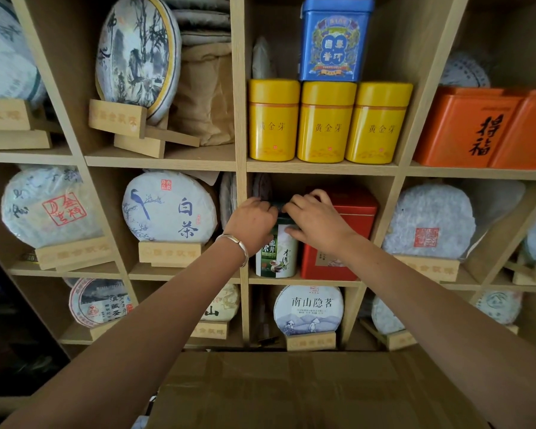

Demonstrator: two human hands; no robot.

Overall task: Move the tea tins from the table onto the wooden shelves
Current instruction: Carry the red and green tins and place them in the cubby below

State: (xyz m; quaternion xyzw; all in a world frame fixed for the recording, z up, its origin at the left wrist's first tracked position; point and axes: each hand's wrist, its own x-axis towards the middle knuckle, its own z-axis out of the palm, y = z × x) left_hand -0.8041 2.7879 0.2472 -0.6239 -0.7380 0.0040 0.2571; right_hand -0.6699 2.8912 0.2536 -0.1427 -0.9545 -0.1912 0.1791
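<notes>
Fingers of both my hands curl around the top of the green tin (276,253): my left hand (250,222) grips its left upper edge, my right hand (314,222) grips the lid and right side, thumb against the front face. Green tin stands upright on the middle shelf (322,281), in the compartment right of the central divider, touching the red tin (341,233) on its right. I wear a silver bangle (234,246) on my left wrist. In the compartment above, three yellow tins (325,122) stand side by side, with a blue tin (333,40) stacked on them. Orange tins (483,128) sit one compartment further right. Wrapped tea cakes (169,209) on wooden stands fill surrounding compartments.
</notes>
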